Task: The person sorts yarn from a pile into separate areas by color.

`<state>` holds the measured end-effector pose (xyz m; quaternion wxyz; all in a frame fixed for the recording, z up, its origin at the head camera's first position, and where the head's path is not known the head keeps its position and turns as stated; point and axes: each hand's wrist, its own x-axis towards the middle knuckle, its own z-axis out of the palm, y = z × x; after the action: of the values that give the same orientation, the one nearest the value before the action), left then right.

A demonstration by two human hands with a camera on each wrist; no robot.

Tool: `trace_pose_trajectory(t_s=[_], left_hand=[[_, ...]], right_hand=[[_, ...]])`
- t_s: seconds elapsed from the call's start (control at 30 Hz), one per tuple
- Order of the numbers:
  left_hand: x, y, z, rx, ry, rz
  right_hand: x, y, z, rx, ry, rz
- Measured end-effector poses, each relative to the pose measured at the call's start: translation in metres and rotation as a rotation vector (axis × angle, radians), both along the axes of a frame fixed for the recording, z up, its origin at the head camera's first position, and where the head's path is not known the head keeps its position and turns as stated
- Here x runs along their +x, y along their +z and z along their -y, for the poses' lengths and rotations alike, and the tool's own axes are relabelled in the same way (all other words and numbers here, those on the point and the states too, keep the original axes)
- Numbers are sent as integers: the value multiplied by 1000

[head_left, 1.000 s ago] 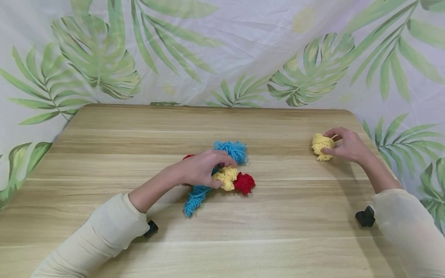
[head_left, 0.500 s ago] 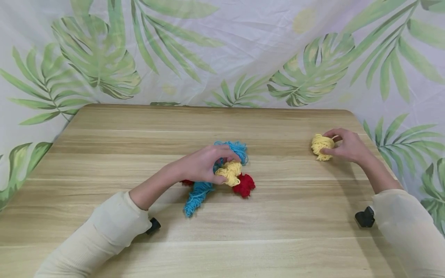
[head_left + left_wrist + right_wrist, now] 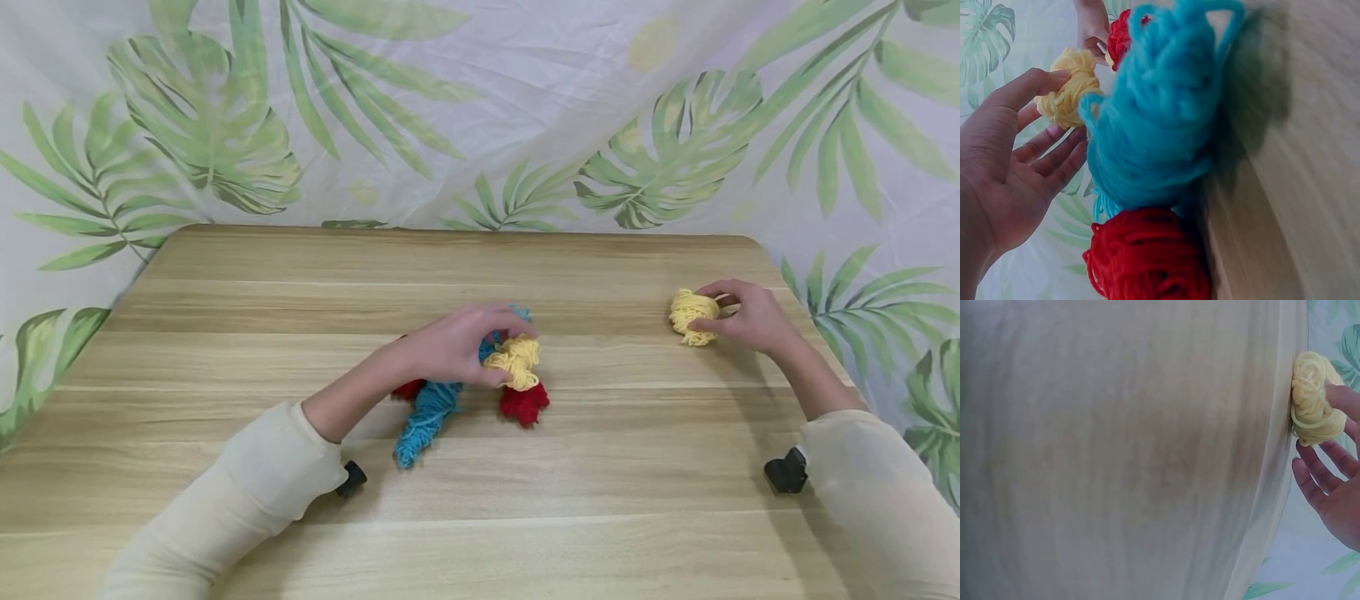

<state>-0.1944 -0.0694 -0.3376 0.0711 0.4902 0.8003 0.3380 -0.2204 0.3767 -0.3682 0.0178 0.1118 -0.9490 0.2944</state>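
Observation:
In the head view my left hand (image 3: pixel 457 346) pinches a small yellow yarn ball (image 3: pixel 516 360) between thumb and fingers, above the yarn pile mid-table. The left wrist view shows the same yellow yarn ball (image 3: pixel 1071 90) between thumb and fingertips. Under and around this hand lie a long blue yarn bundle (image 3: pixel 423 425), a red yarn ball (image 3: pixel 525 404) on the right, a second red one (image 3: pixel 408 389) on the left, and more blue yarn behind, mostly hidden. At the table's right side my right hand (image 3: pixel 753 317) pinches another yellow yarn ball (image 3: pixel 692 315), resting on the wood.
The wooden table (image 3: pixel 600 500) has its far edge against a leaf-patterned cloth (image 3: pixel 487 108). A black device (image 3: pixel 787 471) sits at the right sleeve; another black one (image 3: pixel 351 479) sits under the left sleeve.
My left hand has moved right and slightly away from me with the yellow yarn ball, now over the red ball's far side and covering more blue yarn. The right hand stays nearly still.

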Motion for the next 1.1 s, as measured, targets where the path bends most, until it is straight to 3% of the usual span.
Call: trace_pose_trajectory(t_s=[0.47,0.87,1.1], left_hand=[[-7,2,-20,-19,25,-17],[-13,7,-34,-31,70,3],[-17,9,-44,-21,67,11]], right_hand=[[1,9,-3,-2,33,-42],[0,-1,-3,-24,31,-95],[-1,-1,-1,-14,19,-70]])
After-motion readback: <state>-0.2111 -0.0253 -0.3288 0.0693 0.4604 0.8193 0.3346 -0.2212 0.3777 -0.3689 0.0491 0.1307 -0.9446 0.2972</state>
